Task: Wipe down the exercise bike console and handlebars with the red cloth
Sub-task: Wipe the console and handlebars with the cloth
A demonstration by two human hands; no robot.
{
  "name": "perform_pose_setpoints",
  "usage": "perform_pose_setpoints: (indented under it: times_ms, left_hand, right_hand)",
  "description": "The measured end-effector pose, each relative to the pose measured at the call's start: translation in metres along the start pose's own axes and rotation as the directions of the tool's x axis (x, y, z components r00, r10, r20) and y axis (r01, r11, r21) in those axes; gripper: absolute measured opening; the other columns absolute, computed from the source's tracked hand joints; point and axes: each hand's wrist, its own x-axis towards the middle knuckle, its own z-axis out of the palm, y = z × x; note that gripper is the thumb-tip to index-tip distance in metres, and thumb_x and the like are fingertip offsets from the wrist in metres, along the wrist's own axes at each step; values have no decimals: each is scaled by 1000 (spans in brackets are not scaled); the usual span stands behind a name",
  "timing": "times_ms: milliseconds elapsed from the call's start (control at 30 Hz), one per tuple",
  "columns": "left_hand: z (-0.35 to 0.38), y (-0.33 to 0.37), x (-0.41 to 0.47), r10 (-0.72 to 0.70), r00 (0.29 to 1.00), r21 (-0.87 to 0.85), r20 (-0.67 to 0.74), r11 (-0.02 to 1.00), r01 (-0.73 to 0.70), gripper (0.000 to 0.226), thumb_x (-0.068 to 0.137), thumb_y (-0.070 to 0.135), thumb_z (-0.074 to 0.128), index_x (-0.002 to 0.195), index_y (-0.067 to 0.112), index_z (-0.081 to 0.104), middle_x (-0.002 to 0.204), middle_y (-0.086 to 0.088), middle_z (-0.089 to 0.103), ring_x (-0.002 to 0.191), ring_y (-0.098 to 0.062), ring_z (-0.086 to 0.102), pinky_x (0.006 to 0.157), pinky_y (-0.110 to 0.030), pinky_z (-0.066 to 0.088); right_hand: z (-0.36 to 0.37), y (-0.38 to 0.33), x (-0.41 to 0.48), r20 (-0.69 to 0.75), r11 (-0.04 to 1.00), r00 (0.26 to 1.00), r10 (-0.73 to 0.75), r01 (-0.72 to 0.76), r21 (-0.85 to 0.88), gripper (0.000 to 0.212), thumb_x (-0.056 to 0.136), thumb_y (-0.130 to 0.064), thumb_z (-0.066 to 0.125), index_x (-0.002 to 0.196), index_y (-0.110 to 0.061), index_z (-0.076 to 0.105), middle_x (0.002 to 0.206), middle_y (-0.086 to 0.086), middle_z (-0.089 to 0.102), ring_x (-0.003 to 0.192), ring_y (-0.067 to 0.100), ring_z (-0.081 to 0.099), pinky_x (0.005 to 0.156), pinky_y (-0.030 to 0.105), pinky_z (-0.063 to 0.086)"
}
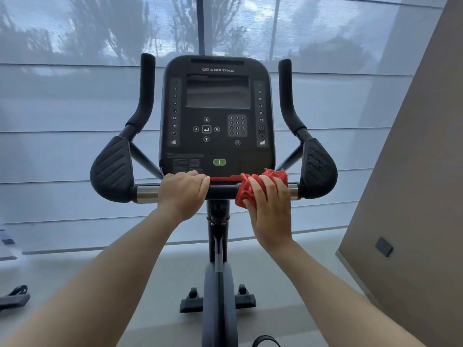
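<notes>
Head-cam view looking down at an exercise bike. The red cloth (244, 196) is bunched up over the right part of the crossbar (223, 190), just under the lower right corner of the console (217, 113). A tuft of it sticks up above the bar. The right hand (271, 204) lies on top of the cloth w/ fingers curled round it, clamping it onto the bar. The left hand (183, 194) grips the bare crossbar on its left part, fingers wrapped over the top, right at the console's bottom edge. A short stretch of black bar shows btwn the two hands. Both forearms are bare and reach in from the bottom corners.

The console is black w/ rounded corners and stands upright at ctr. It has "STAR TRAC" at its top edge, then a dark screen (218, 91), then arrow keys and a number keypad (237, 125). A green button (219, 162) sits near the bottom edge, above a red strip (225, 178).

A silver sleeve (147, 194) on the crossbar is just beside the left hand. Another is partly covered by the right hand and the cloth. Ribbed black pads cap both ends, left pad (112, 169) and right pad (319, 169). Two black upright grips rise either side of the console, one left (145, 91), one right (288, 93).

The post (218, 246) runs down from the crossbar's ctr to a base foot (218, 300) on a pale floor (162, 284). Behind is a window w/ sheer blinds (75, 146), tree shapes showing through. A beige wall (413, 171) w/ a dark plate (383, 246) is at right. Some dark gear (15, 296) at lower left is too cut off to identify.
</notes>
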Motion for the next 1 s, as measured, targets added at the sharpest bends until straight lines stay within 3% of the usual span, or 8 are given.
perform_pose_setpoints:
  times_ms: [233,433,600,700,800,867,933,1000]
  left_hand:
    - [0,-2,0,35,999,-22,-7,999,-35,38,96,36,21,69,26,46,67,8,46,64,-22,53,58,-30,30]
    - [0,-3,1,35,999,-27,12,999,-35,42,95,37,19,74,24,52,69,8,45,67,-21,54,59,-30,27]
    - [1,-5,2,43,999,-38,30,998,-42,44,95,37,18,78,23,56,71,7,48,70,-23,57,60,-31,29]
    - [-1,-4,3,49,997,-25,60,999,-47,44,95,38,17,82,23,57,75,6,52,75,-24,58,62,-31,30]
    - [-3,-5,7,47,985,-32,166,999,-43,43,97,38,18,89,24,57,87,3,57,85,-24,58,65,-32,36]
    - [-7,-7,13,25,954,-85,297,996,1,41,97,39,19,81,24,54,85,3,54,86,-24,54,68,-34,39]
    - [-13,-6,20,-4,917,-228,400,968,103,44,97,41,22,72,21,52,80,1,53,83,-24,53,71,-36,42]
    - [-17,2,29,20,921,-377,389,916,139,46,98,40,26,72,16,56,79,-5,54,79,-26,55,73,-37,44]
  right_hand:
    - [-12,28,4,32,993,994,-104,106,-62,45,96,-42,36,127,-13,51,125,9,55,120,30,46,107,42,34]
    - [-9,25,5,-53,998,998,21,-24,-61,43,97,-40,33,123,-11,53,122,11,55,118,33,44,106,41,29]
    - [0,0,5,-5,997,999,-45,44,-57,42,97,-41,33,125,-15,51,123,8,56,118,30,45,106,42,30]
    - [-17,14,13,45,993,994,-101,103,-56,42,96,-40,37,119,-11,56,115,9,60,108,30,52,100,41,37]
    - [-49,36,30,-57,991,996,70,-63,115,31,95,-31,46,109,-6,59,100,12,63,93,30,55,84,34,41]
    - [-70,51,42,-153,977,977,147,-119,178,28,94,-26,48,110,-5,57,101,13,61,92,27,51,82,28,38]
    - [-86,62,56,-235,968,954,183,-133,215,28,95,-27,45,112,-8,55,104,11,60,94,23,49,83,21,36]
    - [-94,65,68,-319,964,926,200,-127,235,28,96,-29,42,112,-10,54,105,9,59,96,18,47,84,12,30]
